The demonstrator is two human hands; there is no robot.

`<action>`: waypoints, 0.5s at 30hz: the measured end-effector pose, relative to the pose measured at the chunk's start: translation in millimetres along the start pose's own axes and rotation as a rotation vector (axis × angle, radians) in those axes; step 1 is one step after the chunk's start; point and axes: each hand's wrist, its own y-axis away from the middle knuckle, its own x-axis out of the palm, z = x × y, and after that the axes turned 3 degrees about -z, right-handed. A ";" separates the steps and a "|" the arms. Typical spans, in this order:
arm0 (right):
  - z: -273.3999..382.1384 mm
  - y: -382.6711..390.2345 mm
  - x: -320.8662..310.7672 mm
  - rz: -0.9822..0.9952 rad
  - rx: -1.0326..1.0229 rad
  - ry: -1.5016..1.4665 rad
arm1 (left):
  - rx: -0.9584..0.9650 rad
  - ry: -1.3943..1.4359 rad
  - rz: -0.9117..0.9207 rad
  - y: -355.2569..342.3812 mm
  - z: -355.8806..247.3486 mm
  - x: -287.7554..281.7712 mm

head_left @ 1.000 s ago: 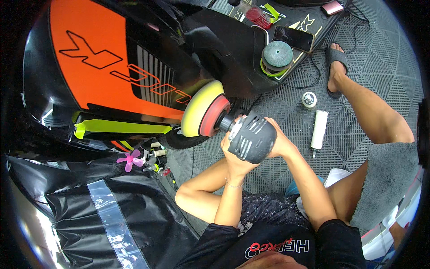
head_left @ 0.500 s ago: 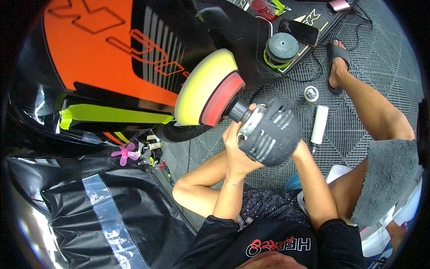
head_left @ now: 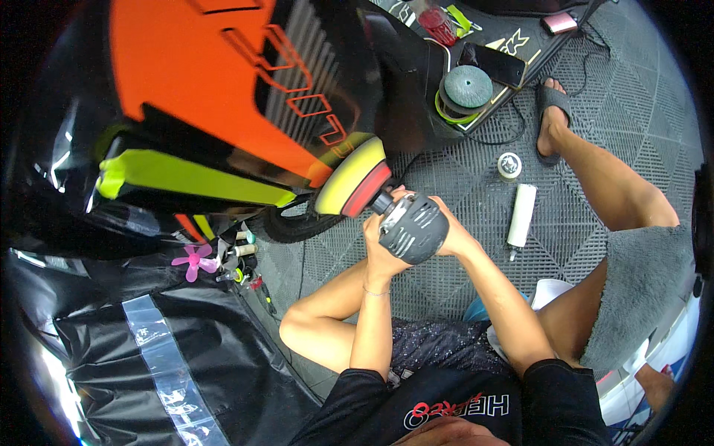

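Observation:
My left hand [head_left: 378, 244] and my right hand [head_left: 451, 232] are closed around the dark grey body of a power polisher [head_left: 416, 232]. Most of the fingers are hidden behind the body. A round yellow foam pad [head_left: 348, 177] on a red backing faces up and left. It sits at the lower right corner of a glossy orange and black vehicle panel [head_left: 186, 89], which mirrors some of its yellow; whether they touch I cannot tell. A yellow-green strip [head_left: 201, 181] runs along the panel's lower edge.
A white bottle [head_left: 523, 215] and a small white jar [head_left: 509, 166] are on the grey grid floor. A green round pad [head_left: 468, 87] and a phone [head_left: 497, 65] rest on the black footboard. A pink fan [head_left: 195, 263] is left. A grey towel [head_left: 639, 290] drapes my leg.
The polisher has moved down and left, farther from my head, and its pad is lower along the panel. The panel has shifted right in view. Both hands keep their grip.

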 end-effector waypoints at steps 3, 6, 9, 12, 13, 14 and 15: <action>43.6 0.5 -14.4 0.002 -0.006 0.184 | 0.186 -0.189 -0.010 -12.2 -22.3 0.7; 85.1 2.1 -34.5 -0.067 -0.057 0.330 | 0.207 0.104 -0.124 -21.9 -62.5 9.4; 109.6 6.8 -49.3 -0.175 -0.241 0.538 | 0.190 0.277 -0.057 -41.0 -104.7 6.2; 111.0 19.1 -56.8 -0.201 -0.238 0.562 | 0.345 0.398 0.012 -65.6 -141.1 -5.5; 109.6 23.9 -59.1 -0.205 -0.217 0.552 | 0.369 0.419 0.048 -69.6 -145.8 -6.6; 113.6 24.4 -61.7 -0.204 -0.085 0.316 | 0.394 0.444 0.085 -73.5 -150.2 -7.2; 126.1 21.8 -61.1 -0.146 -0.021 0.374 | 0.413 0.393 0.113 -69.8 -139.9 -7.6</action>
